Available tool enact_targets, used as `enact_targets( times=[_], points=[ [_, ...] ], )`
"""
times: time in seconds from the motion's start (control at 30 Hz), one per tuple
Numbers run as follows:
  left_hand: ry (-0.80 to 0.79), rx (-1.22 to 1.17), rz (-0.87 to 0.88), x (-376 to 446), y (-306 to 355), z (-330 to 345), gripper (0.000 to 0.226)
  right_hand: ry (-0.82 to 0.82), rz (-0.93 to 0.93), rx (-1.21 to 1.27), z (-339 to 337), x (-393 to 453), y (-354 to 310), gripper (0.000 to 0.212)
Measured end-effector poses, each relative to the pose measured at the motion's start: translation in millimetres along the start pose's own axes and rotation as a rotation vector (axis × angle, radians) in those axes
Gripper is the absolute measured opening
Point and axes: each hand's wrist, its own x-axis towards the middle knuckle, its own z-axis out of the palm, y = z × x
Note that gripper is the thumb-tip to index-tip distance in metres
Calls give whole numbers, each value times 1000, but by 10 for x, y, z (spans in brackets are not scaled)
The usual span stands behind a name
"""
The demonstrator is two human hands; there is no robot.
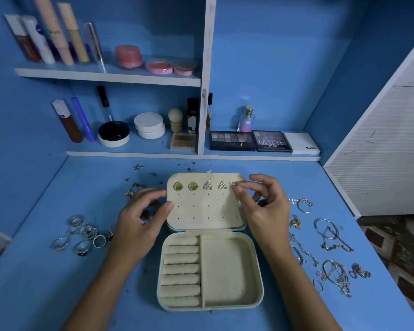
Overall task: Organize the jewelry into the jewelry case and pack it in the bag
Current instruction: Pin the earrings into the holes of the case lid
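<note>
Earrings (200, 186): four in lid, perhaps fifth pinched by right hand (261, 206).

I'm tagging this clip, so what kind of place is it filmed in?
Probably a home vanity or dressing nook: shelves of makeup, eyeshadow palettes, a perfume bottle, and an open jewelry case on the blue tabletop.

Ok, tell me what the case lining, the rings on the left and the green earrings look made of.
Case lining: cream, matte, velvet-like fabric, no shine.
Rings: silver-toned metal, judging by bright glints; some carry dark stones.
Green earrings: green glassy or stone centres in pale sparkly metal frames; the exact material cannot be told.
</note>
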Motion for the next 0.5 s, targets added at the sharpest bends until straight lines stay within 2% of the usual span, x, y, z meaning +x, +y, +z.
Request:
enact_targets(
  times=[0.3,0.5],
  points=[
    [8,10,-31,-1,-33,6,19,68,-100,-170,11,9,82,17],
    [1,5,-21,-5,-39,-5,26,85,-84,-145,15,32,112,14]
  ],
)
